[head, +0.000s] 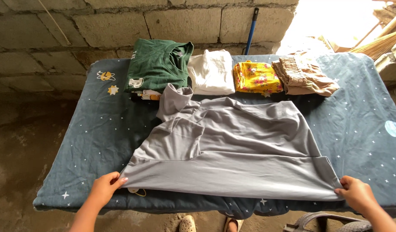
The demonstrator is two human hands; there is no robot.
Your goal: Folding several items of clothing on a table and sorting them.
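I stand at the near edge of the table [77, 141], where a grey shirt [236, 150] lies spread across the middle, its long hem running left to right along that edge. My left hand [104, 189] pinches the hem's left corner and my right hand [357, 194] pinches its right corner, both equally near. The shirt's body stretches away from me toward the folded clothes [215, 71] along the far edge.

My table under a dark blue star-print sheet [90, 141], grey shirt [232, 150] spread flat, folded green shirt [157, 64], white top [211, 71], yellow floral cloth [256, 77], tan shorts [303, 75] along the back.
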